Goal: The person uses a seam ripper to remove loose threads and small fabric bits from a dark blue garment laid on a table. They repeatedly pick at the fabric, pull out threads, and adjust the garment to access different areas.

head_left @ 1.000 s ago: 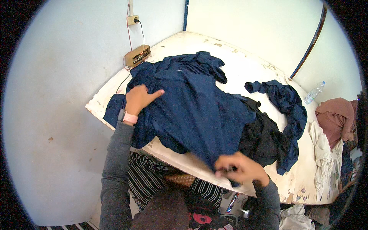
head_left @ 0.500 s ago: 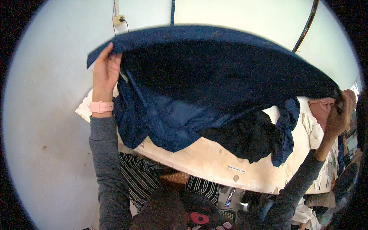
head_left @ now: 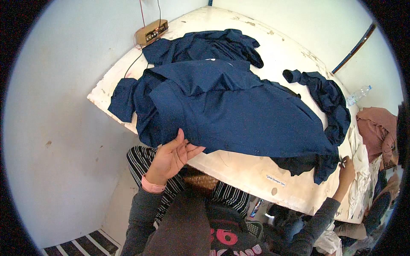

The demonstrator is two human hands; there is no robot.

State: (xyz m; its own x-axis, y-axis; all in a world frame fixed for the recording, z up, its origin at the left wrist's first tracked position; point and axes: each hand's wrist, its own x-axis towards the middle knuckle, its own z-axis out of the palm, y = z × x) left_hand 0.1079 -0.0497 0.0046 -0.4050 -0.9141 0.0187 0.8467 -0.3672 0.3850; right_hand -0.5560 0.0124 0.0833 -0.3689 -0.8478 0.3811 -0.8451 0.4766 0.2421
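Note:
A navy shirt (head_left: 243, 113) is spread across the pale table, small dark buttons along its near edge. My left hand (head_left: 171, 155), with a pink watch strap at the wrist, is at that near edge, palm up, thumb and fingers apart and touching the cloth. At the shirt's right corner my right hand (head_left: 347, 170) is closed, pinching the cloth; a small dark spot between its fingers is too small to make out. Black cloth (head_left: 294, 164) shows from under the near right part of the shirt.
More navy cloth (head_left: 209, 45) is heaped behind, and another navy piece (head_left: 324, 94) lies to the right. A wooden box with cables (head_left: 152, 33) is at the far left edge. Beyond are a plastic bottle (head_left: 358, 95), white cloth (head_left: 358, 175) and a person in pinkish-brown clothing (head_left: 376, 128).
The raised shirt has come down flat onto the table. Both hands have lowered toward me, the left also moving right and its fingers spreading. My view has shifted, showing more of the table.

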